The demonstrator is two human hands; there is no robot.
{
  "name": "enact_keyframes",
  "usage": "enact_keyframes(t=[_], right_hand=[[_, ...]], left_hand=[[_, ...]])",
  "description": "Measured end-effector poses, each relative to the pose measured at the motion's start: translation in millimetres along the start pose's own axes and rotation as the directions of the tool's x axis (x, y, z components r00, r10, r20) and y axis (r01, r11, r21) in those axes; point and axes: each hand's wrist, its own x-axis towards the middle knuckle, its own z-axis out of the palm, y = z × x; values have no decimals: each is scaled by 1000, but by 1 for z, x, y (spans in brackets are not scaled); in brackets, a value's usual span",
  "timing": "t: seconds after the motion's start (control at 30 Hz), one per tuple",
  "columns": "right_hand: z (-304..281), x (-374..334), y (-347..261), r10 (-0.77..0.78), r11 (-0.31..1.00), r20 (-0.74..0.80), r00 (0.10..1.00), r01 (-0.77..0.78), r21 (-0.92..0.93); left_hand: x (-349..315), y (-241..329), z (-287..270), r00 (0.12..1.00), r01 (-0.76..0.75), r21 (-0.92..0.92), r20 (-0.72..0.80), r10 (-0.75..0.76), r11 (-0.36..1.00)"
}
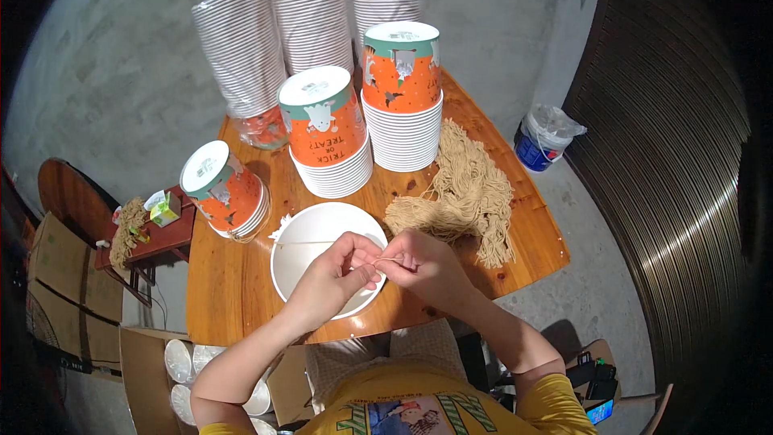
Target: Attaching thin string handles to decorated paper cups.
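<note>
A white paper bucket (291,272) sits at the front of the wooden table with its open mouth facing up. My left hand (332,275) and my right hand (427,268) meet over its right side. Both are pinched on a thin tan cord (310,242), which stretches across the bucket's mouth from the left rim. A short end of cord loops between my fingertips. White bits show at the bucket's left rim. Close to my right hand lies a loose heap of tan cord (475,193).
Upside-down orange paper buckets stand in a short stack (225,193), a middle stack (326,133) and a taller stack (403,97). Plastic-wrapped bucket stacks (310,20) rise behind. A cardboard box (145,370) with white buckets is below left. A blue pail (538,145) stands right.
</note>
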Motion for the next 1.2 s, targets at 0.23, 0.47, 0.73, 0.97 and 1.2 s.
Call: enact_keyframes(t=[0.23, 0.47, 0.73, 0.97, 1.2], right_hand=[[5, -3, -4, -93, 993, -89, 992, 85, -87], [7, -4, -1, -168, 983, -82, 982, 161, -85], [8, -8, 5, -233, 955, -36, 972, 222, -194], [10, -9, 7, -278, 941, -38, 960, 264, -212], [12, -11, 9, -188, 978, -63, 980, 181, -108]], left_hand=[[-4, 1, 2, 998, -26, 205, -48, 37, 978], [-6, -2, 6, 981, -101, 496, -94, 169, 862], [-8, 2, 8, 959, -120, 604, -136, 250, 788], [-3, -8, 2, 977, -90, 358, -148, 152, 929], [1, -17, 1, 979, -119, 211, -140, 151, 970]])
